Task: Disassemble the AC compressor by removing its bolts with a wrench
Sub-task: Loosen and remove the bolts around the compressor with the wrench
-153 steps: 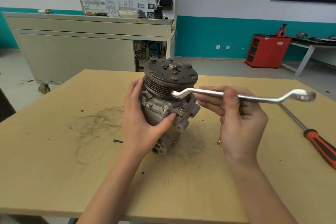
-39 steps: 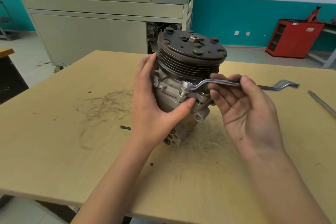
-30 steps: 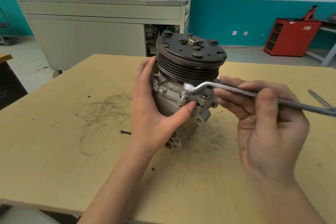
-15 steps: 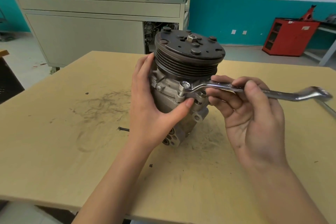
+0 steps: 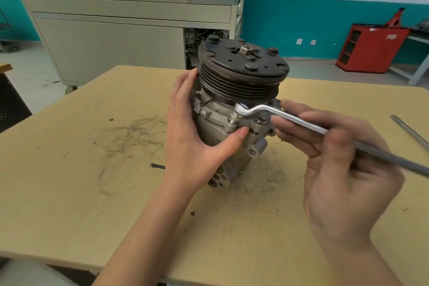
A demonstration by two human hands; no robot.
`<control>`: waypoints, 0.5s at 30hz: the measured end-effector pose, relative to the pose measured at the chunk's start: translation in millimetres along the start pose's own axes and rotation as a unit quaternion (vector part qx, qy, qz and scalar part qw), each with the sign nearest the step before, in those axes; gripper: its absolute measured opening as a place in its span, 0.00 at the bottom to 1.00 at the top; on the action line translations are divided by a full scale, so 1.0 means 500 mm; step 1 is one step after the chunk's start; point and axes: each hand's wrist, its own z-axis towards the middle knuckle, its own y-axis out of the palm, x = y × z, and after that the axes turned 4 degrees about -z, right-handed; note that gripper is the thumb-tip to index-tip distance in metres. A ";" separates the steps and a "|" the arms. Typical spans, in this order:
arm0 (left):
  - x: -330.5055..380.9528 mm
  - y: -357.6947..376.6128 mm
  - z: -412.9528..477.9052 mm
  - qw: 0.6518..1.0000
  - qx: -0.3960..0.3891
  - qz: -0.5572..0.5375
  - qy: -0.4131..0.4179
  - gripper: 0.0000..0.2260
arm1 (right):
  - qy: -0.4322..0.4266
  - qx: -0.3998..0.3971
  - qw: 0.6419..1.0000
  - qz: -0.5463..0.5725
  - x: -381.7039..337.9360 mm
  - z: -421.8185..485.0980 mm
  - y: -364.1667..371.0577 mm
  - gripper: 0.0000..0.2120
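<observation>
Fingers (image 5: 301, 145) of right hand (image 5: 343, 176) pinch wrench (image 5: 290, 119) — handle swung nearer | left hand (image 5: 190, 146) still grips compressor (image 5: 239, 83)

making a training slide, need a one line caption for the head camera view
Left hand steadies the AC compressor on the table while the right hand holds a wrench on a housing bolt.

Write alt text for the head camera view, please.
A right hand holds a ring wrench whose end sits on a bolt of an AC compressor. The left hand holds the compressor steady on a scuffed wooden table.
</observation>
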 end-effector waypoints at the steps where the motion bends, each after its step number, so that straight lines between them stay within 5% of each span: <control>1: -0.001 0.000 0.000 1.000 0.000 -0.003 0.002 0.40 | -0.027 -0.014 0.999 -0.025 0.001 -0.005 0.001 0.09; 7: -0.005 0.001 -0.001 1.000 0.000 -0.006 0.007 0.41 | -0.069 -0.059 0.995 -0.047 0.003 -0.013 0.006 0.07; 10: -0.001 -0.001 -0.001 1.000 0.001 -0.001 0.000 0.41 | 0.078 -0.021 0.995 0.057 0.008 0.010 0.006 0.08; 13: 0.003 -0.001 -0.002 1.000 0.001 0.001 -0.002 0.41 | 0.297 0.016 0.936 0.189 0.012 0.041 0.003 0.10; 15: 0.004 0.000 -0.002 1.000 0.000 0.000 -0.003 0.41 | 0.347 0.034 0.909 0.228 0.013 0.047 -0.002 0.13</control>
